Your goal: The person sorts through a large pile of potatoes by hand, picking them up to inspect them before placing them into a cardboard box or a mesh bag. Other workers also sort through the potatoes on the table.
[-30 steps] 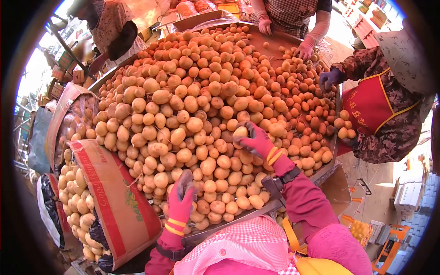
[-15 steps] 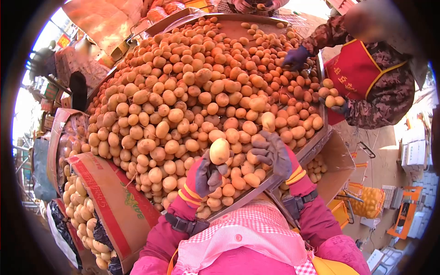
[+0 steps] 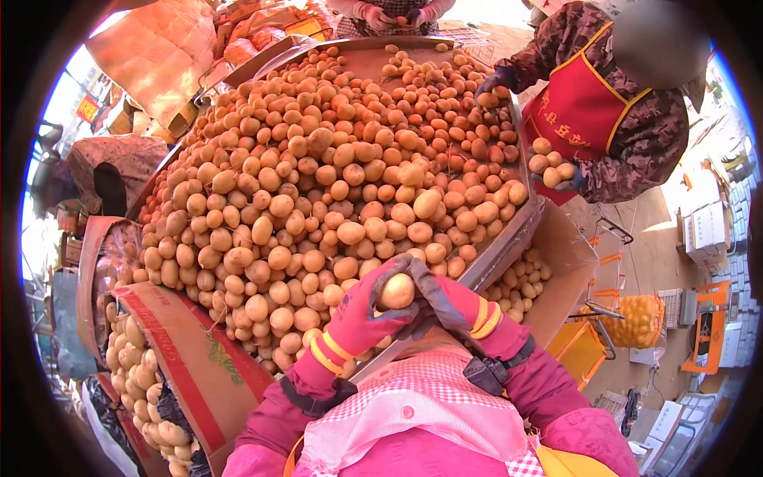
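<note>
Potatoes lie heaped on a large metal-edged table in front of me. My left hand, in a pink and grey glove, is wrapped round a pale potato near the table's front edge. Close against it on the right, my right hand has its gloved fingers by the same potato; its palm is turned away, and whether it grips anything is hidden. Both wrists carry yellow-striped cuffs.
A co-worker in a red apron holds several potatoes at the right; another person's hands are at the far edge. Cardboard boxes of potatoes stand at the left and right. A yellow net sack lies beyond.
My hands have come together, the right moving left toward the potato in my left hand. The co-worker's far hand now holds a potato. The view has shifted slightly.
</note>
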`<move>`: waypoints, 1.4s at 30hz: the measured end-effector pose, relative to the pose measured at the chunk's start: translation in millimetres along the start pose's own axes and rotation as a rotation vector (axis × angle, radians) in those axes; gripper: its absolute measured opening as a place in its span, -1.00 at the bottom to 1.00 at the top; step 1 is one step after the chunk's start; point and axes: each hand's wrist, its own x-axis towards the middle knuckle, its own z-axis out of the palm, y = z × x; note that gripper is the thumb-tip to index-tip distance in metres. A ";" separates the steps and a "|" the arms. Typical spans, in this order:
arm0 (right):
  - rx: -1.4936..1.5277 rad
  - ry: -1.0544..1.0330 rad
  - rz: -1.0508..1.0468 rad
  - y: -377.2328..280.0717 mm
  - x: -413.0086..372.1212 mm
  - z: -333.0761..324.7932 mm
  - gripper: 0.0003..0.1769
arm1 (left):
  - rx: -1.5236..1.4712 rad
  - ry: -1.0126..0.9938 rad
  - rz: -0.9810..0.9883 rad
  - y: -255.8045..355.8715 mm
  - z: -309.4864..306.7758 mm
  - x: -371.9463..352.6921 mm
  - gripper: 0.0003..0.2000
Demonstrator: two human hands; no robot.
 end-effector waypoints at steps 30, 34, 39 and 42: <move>-0.081 0.126 0.087 5.2 0.9 12.5 -0.49 | -0.503 0.260 -0.576 -69.5 -0.9 -34.2 -0.79; -0.576 0.185 -0.152 -29.5 -18.0 37.1 -0.17 | -0.572 0.173 -0.703 -55.3 -6.2 -31.7 -0.67; -0.636 0.285 -0.296 1.6 -18.6 18.0 -0.30 | -0.496 -0.197 -0.583 -33.5 17.8 -8.9 -0.51; -0.055 0.689 -0.055 6.1 -52.7 -50.9 -0.67 | -1.061 -0.097 -0.780 -30.3 5.5 -3.9 -0.49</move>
